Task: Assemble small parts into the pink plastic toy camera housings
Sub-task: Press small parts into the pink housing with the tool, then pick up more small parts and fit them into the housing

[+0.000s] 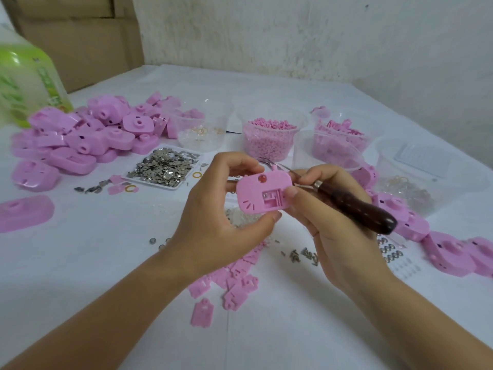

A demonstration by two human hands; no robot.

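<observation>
My left hand (pixel 213 209) holds a pink camera housing (pixel 256 194) above the table's middle, its open rectangular recess and a red button facing me. My right hand (pixel 336 217) grips a dark wooden-handled tool (pixel 354 206) whose thin metal tip runs behind the housing's top edge, and its thumb presses on the housing's right side. A heap of pink housings (pixel 82 134) lies at the left. More pink housings (pixel 442 249) lie at the right. Flat pink plates (pixel 229 281) are scattered under my hands.
A white tray of small metal pieces (pixel 165 166) sits behind my left hand. Clear cups hold pink beads (pixel 269 140), pink parts (pixel 338 140) and gold rings (pixel 200 132). A green-labelled bottle (pixel 24 76) stands far left. Loose screws (pixel 304 255) lie near my right wrist.
</observation>
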